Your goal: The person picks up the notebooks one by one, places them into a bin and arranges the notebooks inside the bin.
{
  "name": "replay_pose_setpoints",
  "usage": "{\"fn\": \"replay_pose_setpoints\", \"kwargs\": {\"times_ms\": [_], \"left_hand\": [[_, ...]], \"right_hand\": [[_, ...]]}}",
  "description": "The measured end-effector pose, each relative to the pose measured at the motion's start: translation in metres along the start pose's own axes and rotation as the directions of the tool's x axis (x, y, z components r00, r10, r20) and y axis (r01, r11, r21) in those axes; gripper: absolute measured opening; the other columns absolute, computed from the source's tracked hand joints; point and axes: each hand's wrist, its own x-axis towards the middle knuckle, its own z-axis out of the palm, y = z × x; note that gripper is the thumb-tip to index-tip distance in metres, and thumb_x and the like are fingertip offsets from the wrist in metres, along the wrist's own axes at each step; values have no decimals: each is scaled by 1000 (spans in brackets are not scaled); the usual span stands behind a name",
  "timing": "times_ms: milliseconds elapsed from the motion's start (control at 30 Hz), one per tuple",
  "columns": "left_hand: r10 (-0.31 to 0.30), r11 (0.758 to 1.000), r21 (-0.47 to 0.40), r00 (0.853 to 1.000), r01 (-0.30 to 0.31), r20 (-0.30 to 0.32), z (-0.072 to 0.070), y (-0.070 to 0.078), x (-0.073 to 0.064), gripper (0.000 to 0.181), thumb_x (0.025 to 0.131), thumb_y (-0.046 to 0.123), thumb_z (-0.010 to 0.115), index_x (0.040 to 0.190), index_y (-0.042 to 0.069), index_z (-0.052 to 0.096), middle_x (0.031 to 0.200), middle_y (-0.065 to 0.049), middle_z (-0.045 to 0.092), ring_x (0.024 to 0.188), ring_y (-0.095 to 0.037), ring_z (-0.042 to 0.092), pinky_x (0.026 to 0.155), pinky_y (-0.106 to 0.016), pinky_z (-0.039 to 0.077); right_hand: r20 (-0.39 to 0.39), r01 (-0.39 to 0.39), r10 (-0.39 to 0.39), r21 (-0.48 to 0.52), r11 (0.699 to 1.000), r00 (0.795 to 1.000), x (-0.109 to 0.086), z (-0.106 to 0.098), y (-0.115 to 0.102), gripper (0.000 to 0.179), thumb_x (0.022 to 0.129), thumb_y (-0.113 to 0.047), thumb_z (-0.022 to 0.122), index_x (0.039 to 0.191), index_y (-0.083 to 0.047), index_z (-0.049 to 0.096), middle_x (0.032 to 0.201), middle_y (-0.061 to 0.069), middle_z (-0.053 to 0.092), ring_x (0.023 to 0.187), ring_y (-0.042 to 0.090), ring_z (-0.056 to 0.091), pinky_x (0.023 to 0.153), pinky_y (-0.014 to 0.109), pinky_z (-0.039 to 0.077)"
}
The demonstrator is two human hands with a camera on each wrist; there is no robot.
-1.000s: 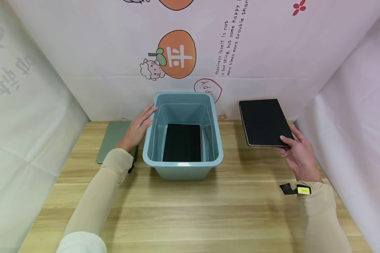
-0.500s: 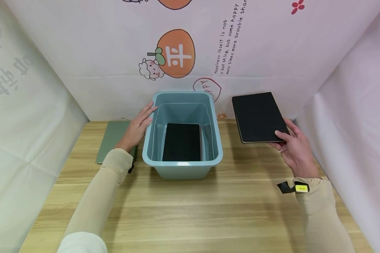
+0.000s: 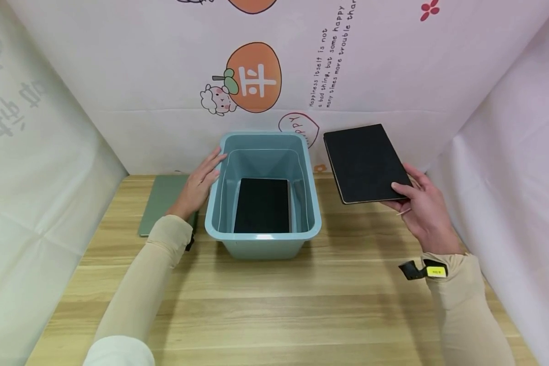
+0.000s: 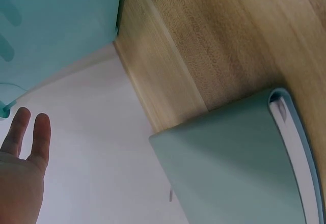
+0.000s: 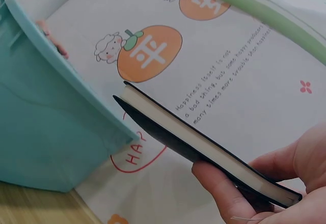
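Note:
My right hand grips a black notebook by its near right corner, thumb on the cover and fingers beneath. It is lifted above the table, right of a blue plastic bin. Cream page edges of the held notebook show between dark covers in the right wrist view. My left hand rests with straight fingers on the bin's left rim. Inside the bin, a second black notebook lies flat on the bottom. A green notebook lies on the table under my left forearm, partly hidden by it.
The wooden table runs back to a white printed cloth. White cloth walls also rise at both sides. A black band with a yellow-faced device sits on my right wrist.
My right hand has moved the black notebook up and to the left, closer to the bin. The left hand stays on the rim, and the bin keeps its place.

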Motion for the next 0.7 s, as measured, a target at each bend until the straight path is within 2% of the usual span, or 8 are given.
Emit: {"fn": "replay_pose_setpoints", "kwargs": {"times_ms": [167,333,533,700], "left_hand": [[-1,1000,2,1000,1,3,1,0,1,52,111,45,32,160,27,36,172,16,15,160,-10,12,127,-60,18],[1,1000,0,1000,-1,5,1,1,1,52,111,45,32,160,26,36,172,14,15,160,-11,12,126,-60,18],[2,1000,-6,1000,-2,6,0,2,1,50,112,41,33,160,30,36,173,12,15,160,-11,12,126,-60,19],[-9,1000,1,1000,9,5,0,3,0,49,112,42,33,160,32,35,173,11,15,160,-11,13,126,-60,18]], "right_hand": [[25,2,-2,30,1000,1000,0,7,-2,65,96,18,51,150,-11,28,123,5,65,94,24,78,67,40,64],[28,-1,0,34,999,1000,-2,14,-5,58,96,17,52,143,-12,34,123,6,63,95,23,77,67,40,64],[42,-4,4,4,1000,999,-3,23,-6,57,97,16,52,142,-13,34,128,4,58,102,20,75,74,38,64],[79,-18,15,36,999,997,-3,30,-5,58,97,17,51,142,-14,32,133,5,52,106,20,74,77,37,64]]}}
